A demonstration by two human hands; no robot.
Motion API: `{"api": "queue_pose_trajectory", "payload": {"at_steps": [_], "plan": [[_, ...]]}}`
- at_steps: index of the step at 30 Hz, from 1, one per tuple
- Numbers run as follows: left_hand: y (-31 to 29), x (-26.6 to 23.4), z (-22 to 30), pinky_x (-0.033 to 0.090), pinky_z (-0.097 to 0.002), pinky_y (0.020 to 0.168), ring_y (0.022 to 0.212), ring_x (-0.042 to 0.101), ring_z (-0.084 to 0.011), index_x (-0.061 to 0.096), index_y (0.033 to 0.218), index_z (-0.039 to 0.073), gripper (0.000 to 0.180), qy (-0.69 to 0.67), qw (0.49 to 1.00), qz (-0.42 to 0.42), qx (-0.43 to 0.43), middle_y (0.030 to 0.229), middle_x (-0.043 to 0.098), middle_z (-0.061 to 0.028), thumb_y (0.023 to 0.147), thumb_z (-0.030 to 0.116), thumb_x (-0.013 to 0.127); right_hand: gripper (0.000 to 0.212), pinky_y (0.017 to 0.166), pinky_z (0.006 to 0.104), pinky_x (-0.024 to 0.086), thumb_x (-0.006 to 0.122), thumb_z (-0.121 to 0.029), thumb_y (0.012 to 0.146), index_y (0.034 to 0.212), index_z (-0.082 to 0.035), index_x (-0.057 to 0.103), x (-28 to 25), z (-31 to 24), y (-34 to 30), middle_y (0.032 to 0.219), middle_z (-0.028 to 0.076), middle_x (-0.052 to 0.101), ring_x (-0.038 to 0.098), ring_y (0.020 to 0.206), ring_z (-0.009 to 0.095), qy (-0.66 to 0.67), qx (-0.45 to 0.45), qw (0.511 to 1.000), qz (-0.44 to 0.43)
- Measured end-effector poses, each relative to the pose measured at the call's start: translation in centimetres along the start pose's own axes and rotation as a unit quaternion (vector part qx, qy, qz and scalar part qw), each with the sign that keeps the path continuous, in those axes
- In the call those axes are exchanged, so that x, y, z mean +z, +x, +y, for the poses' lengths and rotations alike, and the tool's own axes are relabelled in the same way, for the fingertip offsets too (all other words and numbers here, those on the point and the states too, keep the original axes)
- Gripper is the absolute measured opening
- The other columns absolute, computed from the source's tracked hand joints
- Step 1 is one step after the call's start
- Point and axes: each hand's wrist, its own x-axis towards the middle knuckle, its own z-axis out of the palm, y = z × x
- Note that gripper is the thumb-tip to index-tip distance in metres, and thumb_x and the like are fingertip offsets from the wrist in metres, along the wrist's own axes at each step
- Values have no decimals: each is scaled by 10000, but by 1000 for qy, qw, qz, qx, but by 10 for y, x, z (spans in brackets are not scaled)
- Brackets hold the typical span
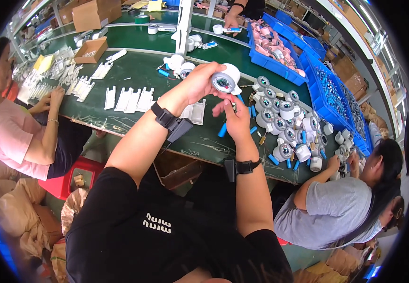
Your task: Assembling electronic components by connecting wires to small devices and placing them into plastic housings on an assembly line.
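Observation:
My left hand (197, 85) grips a white round housing (232, 71), tilted so that its open face shows a dark centre with a circuit board. Just below it, my right hand (236, 120) has its fingers curled, with thumb and forefinger close around something small that I cannot make out. A blue cylindrical battery (222, 130) lies beside the right hand's fingers. White plastic handle shells (128, 100) lie in a row on the green table to the left. On the right, many similar white housings (287, 111) with blue batteries are heaped.
Blue bins (280, 61) of pink parts and blue parts (329, 89) stand at the far right. A small cardboard box (91, 50) sits at the back left. Co-workers sit at both sides, and another person's hand (231, 22) reaches in across the table.

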Motion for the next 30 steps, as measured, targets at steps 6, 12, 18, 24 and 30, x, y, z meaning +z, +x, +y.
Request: {"api": "queue_pose_trajectory", "payload": {"at_steps": [6, 12, 18, 24, 30], "plan": [[-9, -48, -21, 531, -372, 734, 836, 682, -197, 676, 1230, 101, 433, -173, 982, 81, -3, 1042, 754, -70, 1076, 463, 495, 363, 673, 248, 478, 639, -157, 1082, 1407, 3, 608, 1, -3, -3, 812, 26, 636, 596, 720, 111, 161, 114, 978, -67], [-10, -56, -11, 517, -366, 776, 881, 645, -221, 668, 1208, 84, 424, -210, 962, 167, 43, 1059, 709, -71, 1086, 440, 474, 369, 756, 287, 565, 663, -75, 1048, 1405, 18, 642, 3, 2, -7, 1064, 69, 708, 673, 856, 149, 165, 172, 968, -77], [-10, -53, -9, 523, -371, 785, 857, 661, -223, 651, 1202, 74, 415, -196, 962, 184, 56, 1036, 716, -83, 1077, 440, 503, 300, 770, 295, 588, 674, -9, 1029, 1326, 17, 702, 7, 13, -4, 1098, 53, 724, 696, 919, 126, 68, 136, 987, -44], [-9, -63, -9, 515, -385, 774, 854, 654, -219, 647, 1206, 92, 402, -196, 948, 222, 116, 1032, 719, -78, 1075, 444, 505, 349, 758, 248, 472, 672, -75, 1023, 1355, 20, 720, 23, -13, 19, 1167, 89, 748, 612, 857, 117, -48, 197, 976, -83], [-11, -69, -5, 501, -398, 718, 745, 587, -216, 659, 1141, 89, 457, -275, 908, 260, 181, 925, 673, -72, 1038, 493, 472, 354, 851, 247, 508, 679, -41, 1026, 1372, 20, 728, 39, -12, 27, 1107, 48, 760, 651, 943, 99, 97, 168, 977, -92]]}}
